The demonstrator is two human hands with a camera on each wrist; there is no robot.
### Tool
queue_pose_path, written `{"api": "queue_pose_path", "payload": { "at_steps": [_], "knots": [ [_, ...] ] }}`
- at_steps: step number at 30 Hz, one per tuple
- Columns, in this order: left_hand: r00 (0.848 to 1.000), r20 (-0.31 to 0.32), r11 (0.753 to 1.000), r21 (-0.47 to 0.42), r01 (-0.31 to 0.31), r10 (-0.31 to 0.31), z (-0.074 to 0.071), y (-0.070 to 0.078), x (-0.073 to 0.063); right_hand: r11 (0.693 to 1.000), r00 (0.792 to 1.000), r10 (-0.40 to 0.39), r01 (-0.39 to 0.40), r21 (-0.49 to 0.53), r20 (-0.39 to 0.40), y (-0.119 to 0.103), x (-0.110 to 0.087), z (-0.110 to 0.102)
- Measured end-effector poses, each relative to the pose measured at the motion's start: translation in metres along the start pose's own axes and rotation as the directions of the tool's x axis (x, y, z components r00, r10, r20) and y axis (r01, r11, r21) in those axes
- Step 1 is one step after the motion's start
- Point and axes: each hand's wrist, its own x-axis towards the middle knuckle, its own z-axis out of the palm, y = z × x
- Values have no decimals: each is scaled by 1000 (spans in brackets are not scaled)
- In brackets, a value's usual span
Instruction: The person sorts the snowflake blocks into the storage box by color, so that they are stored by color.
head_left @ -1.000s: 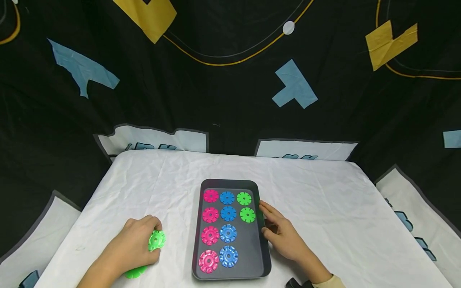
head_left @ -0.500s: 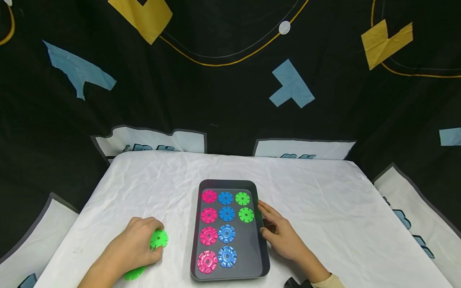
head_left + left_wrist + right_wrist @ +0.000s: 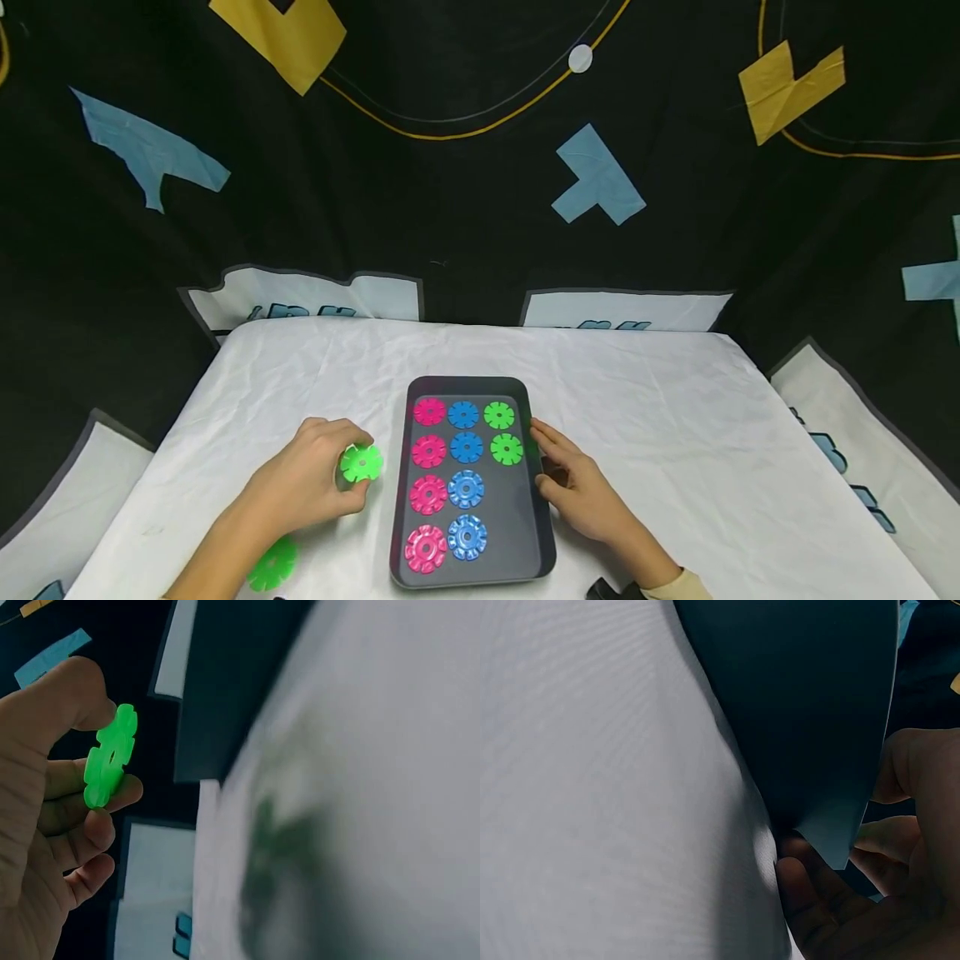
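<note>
My left hand pinches a green notched disc between thumb and fingertips, raised over the white cloth left of the tray. In the left wrist view the same green disc shows nearly edge-on. A second green disc lies on the cloth under the left forearm, partly hidden by it. The dark grey tray holds a column of pink discs, a column of blue discs and two green discs at its far right. My right hand touches the tray's right side with relaxed fingers.
White cloth covers the table beneath the tray. Behind it hangs a black curtain with yellow and light blue patches. A small black object sits by the right sleeve at the near edge.
My left hand has moved right and away from me with the green disc, uncovering more of the disc on the cloth. My right hand stays at the tray. The head view has shifted slightly.
</note>
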Motion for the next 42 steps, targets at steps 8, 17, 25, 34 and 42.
{"api": "queue_pose_path", "payload": {
  "at_steps": [8, 17, 25, 34, 42],
  "knots": [
    [999, 29, 999, -22, -40, 41, 5, 20, 34, 1000, 1000, 11, -11, -25, 5, 1, 0, 0],
    [990, 107, 994, -71, -89, 96, 16, 49, 76, 1000, 1000, -13, 13, -12, 0, 3, -2, -1],
    [959, 138, 965, -119, -233, 249, 31, 68, 105, 997, 997, -71, 71, -19, 6, 5, 0, -3],
    [877, 354, 945, -67, -322, 324, 60, 84, 125, 996, 997, -68, 67, 57, 23, -21, 0, -8],
    [752, 553, 907, -18, -420, 359, 91, 102, 132, 997, 998, -52, 51, 55, 30, -33, -3, -14]
  ]
}}
